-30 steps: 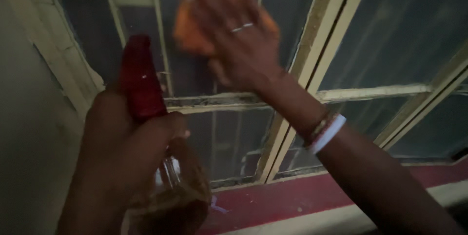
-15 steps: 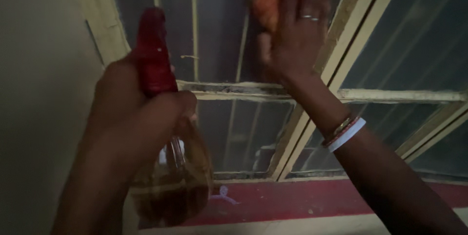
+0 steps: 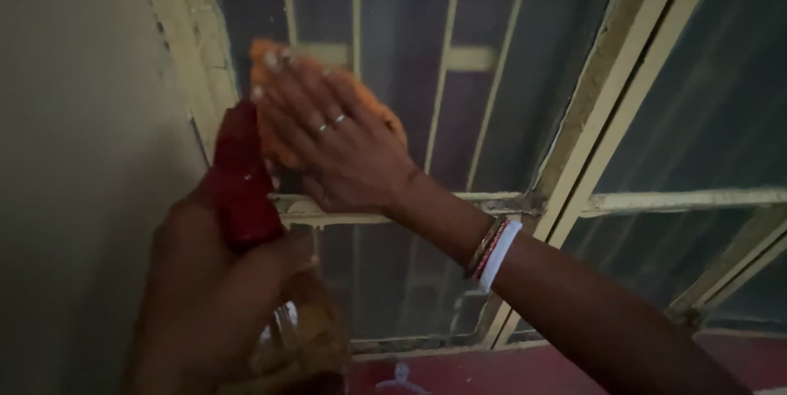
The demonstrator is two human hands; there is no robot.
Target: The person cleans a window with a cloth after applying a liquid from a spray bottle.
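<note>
The right hand (image 3: 344,153) is pressing an orange cloth (image 3: 275,129) flat against the upper window pane (image 3: 393,75), fingers spread, close to the cream frame (image 3: 188,43) at the wall. The left hand (image 3: 209,297) is gripping a spray bottle (image 3: 246,190) with a red head, its clear body holding amber liquid, raised just below and beside the cloth. The two hands are sitting close together, nearly touching. The wiping looks to be mid-way: this pane is being worked, while the lower pane (image 3: 410,280) and the panes to the right are showing a hazy, untouched film
</note>
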